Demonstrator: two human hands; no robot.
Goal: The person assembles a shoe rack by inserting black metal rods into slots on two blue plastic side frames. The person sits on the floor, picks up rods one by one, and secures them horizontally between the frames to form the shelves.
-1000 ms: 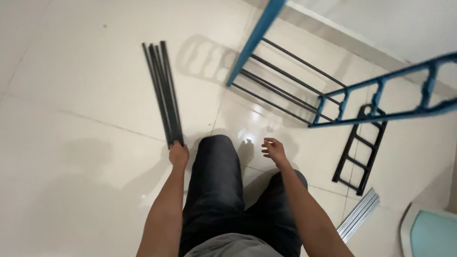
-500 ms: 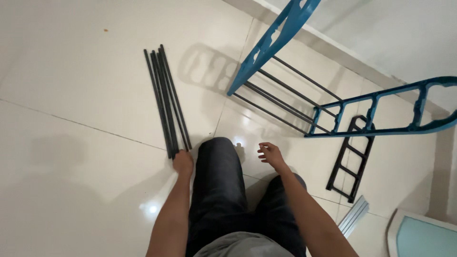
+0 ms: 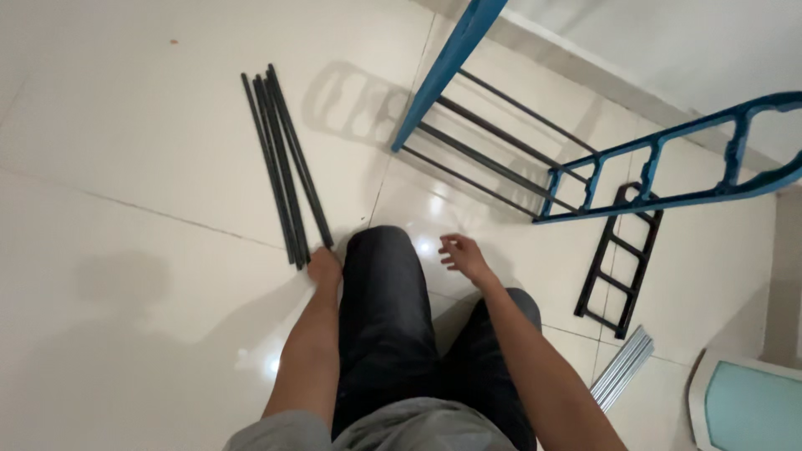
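Several thin black rods [image 3: 284, 163] lie side by side on the pale tiled floor. My left hand [image 3: 324, 269] rests at their near ends, fingers curled against them; whether it grips one is unclear. My right hand [image 3: 462, 255] hovers open above the floor beside my knee, holding nothing. My legs in dark trousers [image 3: 386, 317] lie between the hands. Ahead stands a partly built rack: blue side frames [image 3: 660, 179] joined by black rods [image 3: 489, 146].
A black ladder-shaped side piece [image 3: 620, 259] lies flat on the floor to the right. A bundle of silver rails [image 3: 622, 380] lies near my right leg. A white-rimmed pale blue object [image 3: 748, 405] fills the bottom right corner. A wall base runs along the top right.
My view has tilted slightly. My left hand stays at the near ends of the black rods, and my right hand has stayed open beside my knee.
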